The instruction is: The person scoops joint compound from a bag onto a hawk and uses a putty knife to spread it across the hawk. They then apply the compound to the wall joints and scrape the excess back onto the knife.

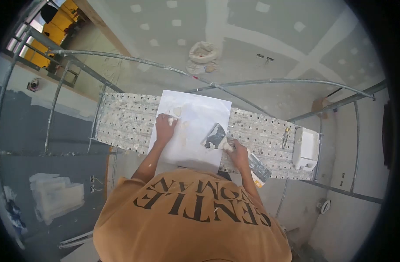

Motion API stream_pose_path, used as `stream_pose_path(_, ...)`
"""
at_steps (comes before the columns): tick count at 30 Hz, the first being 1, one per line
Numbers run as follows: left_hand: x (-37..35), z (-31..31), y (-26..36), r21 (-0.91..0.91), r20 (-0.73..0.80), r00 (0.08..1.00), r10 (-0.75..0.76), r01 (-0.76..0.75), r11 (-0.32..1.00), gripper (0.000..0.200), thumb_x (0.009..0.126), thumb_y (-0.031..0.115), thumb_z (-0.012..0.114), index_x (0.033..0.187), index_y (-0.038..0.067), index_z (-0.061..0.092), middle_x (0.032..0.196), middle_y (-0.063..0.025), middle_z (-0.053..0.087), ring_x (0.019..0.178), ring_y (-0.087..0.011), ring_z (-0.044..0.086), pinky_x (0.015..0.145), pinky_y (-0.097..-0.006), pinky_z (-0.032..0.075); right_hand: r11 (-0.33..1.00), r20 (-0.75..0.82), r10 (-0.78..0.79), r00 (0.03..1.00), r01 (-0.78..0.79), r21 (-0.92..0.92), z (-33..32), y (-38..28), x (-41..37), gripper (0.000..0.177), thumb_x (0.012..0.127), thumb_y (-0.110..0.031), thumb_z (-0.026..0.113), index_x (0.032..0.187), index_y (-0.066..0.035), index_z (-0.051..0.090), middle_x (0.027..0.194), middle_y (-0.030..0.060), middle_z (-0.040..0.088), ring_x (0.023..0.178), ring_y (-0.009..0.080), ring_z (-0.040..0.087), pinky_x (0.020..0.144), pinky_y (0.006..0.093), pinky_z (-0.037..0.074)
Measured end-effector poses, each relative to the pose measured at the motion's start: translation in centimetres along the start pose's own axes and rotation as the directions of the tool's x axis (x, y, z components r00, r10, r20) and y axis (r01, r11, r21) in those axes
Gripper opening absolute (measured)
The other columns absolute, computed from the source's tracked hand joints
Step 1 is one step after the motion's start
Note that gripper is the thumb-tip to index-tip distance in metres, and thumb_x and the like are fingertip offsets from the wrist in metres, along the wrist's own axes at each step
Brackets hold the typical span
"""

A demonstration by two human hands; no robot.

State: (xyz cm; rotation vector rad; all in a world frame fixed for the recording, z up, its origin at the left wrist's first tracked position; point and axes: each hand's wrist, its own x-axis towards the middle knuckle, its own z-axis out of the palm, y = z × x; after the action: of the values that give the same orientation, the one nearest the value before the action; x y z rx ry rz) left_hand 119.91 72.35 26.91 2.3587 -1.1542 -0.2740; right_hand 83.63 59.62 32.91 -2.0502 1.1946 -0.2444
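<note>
A white sheet or board (192, 102) lies across the perforated scaffold plank in front of me, with pale smears of compound (177, 112) on it. My left hand (166, 127) is on its left side, fingers curled in around a small whitish bit that I cannot make out. In my right hand (238, 153) is a putty knife (215, 136), gripped by its handle. Its dark, compound-smeared blade points left over the sheet's right part. Below my right wrist a second wide filling knife (258, 167) rests near the plank's front edge, partly hidden by my forearm.
Dried compound coats the scaffold plank (125, 120). At its right end stand a white tub (305, 149) and a small tool (286, 137). Metal rails (165, 66) surround the platform. An open sack (203, 54) stands on the floor far below, beyond the rail.
</note>
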Motion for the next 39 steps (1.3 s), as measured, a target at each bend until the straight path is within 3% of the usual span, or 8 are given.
stream_pose_path(7,5.7,-3.9,-1.6,0.093,0.520,0.767,0.377,-0.489,0.867,0.136,0.047,0.029,0.096,0.156,0.018,0.015,0.159,-0.0191,0.016,0.144,-0.0472,0.017,0.115,-0.0589,0.027,0.993,0.057,-0.075,0.996,0.080,-0.086,1.9,-3.6,0.7,0.046,0.074,-0.022,0.082,0.109,-0.006,0.058,0.093,0.0200,0.069,0.090,0.0415,0.065,0.074,0.0472,0.051)
stream_pose_path(12,7.5,-2.3,-0.2,0.055,0.675,0.656,0.338,-0.501,0.864,0.122,0.052,0.031,0.093,0.153,0.023,0.026,0.155,-0.0189,0.026,0.142,-0.0455,0.024,0.106,-0.0630,0.036,0.994,0.043,-0.062,0.997,0.066,-0.088,2.7,-4.1,0.4,0.045,0.074,-0.023,0.082,0.108,-0.005,0.059,0.093,0.0216,0.069,0.089,0.0427,0.065,0.074,0.0475,0.051)
stream_pose_path(17,3.6,2.3,-2.6,0.065,0.419,0.802,0.427,-0.495,0.866,0.069,0.069,0.023,0.083,0.131,0.016,0.055,0.143,-0.0235,0.036,0.124,-0.0452,0.042,0.098,-0.0497,0.049,1.000,-0.001,0.018,1.000,-0.018,-0.006,2.9,-3.3,-0.3,0.045,0.073,-0.023,0.082,0.108,-0.005,0.059,0.093,0.0240,0.069,0.089,0.0442,0.065,0.075,0.0464,0.051)
stream_pose_path(23,1.4,-0.4,-0.6,-0.041,0.403,0.796,0.451,-0.477,0.878,0.066,0.068,0.014,0.082,0.128,0.012,0.056,0.134,-0.0212,0.043,0.125,-0.0434,0.041,0.099,-0.0470,0.048,0.994,-0.046,0.083,0.995,-0.080,0.068,3.5,-1.2,-1.6,0.047,0.073,-0.025,0.083,0.108,-0.003,0.060,0.090,0.0233,0.068,0.086,0.0419,0.066,0.073,0.0439,0.051)
stream_pose_path(26,2.9,0.5,-0.8,-0.295,0.291,0.868,0.402,-0.319,0.901,0.068,0.068,0.017,0.085,0.128,0.009,0.056,0.128,-0.0181,0.050,0.124,-0.0359,0.045,0.101,-0.0432,0.047,0.984,-0.050,0.155,0.987,-0.150,0.091,3.5,-1.1,-2.0,0.048,0.072,-0.026,0.084,0.107,-0.002,0.061,0.088,0.0227,0.068,0.083,0.0408,0.066,0.071,0.0432,0.051)
stream_pose_path(28,4.7,0.6,0.1,-0.619,0.464,0.885,0.048,0.284,0.732,0.066,0.070,0.024,0.087,0.126,0.007,0.056,0.122,-0.0147,0.055,0.119,-0.0280,0.051,0.100,-0.0394,0.045,0.979,-0.070,0.180,0.981,-0.171,0.113,4.1,-0.3,-2.4,0.049,0.071,-0.025,0.085,0.107,-0.001,0.061,0.086,0.0222,0.068,0.081,0.0391,0.066,0.070,0.0427,0.051)
stream_pose_path(35,24.5,-11.1,14.1,-0.496,0.181,0.967,0.179,-0.067,0.865,0.075,0.069,0.033,0.089,0.127,0.003,0.053,0.116,-0.0151,0.061,0.106,-0.0263,0.061,0.090,-0.0393,0.050,0.960,-0.096,0.242,0.966,-0.223,0.172,4.9,0.6,-3.1,0.048,0.071,-0.023,0.084,0.107,0.000,0.062,0.088,0.0228,0.068,0.082,0.0393,0.066,0.073,0.0411,0.051)
stream_pose_path(39,44.7,-5.3,12.7,-0.407,-0.061,0.954,0.295,-0.294,0.865,0.088,0.069,0.033,0.088,0.139,0.001,0.045,0.133,-0.0187,0.053,0.120,-0.0314,0.056,0.098,-0.0385,0.048,0.946,-0.103,0.297,0.949,-0.278,0.166,3.6,-1.0,-3.3,0.046,0.070,-0.020,0.083,0.105,0.001,0.062,0.092,0.0243,0.068,0.087,0.0387,0.067,0.075,0.0417,0.051)
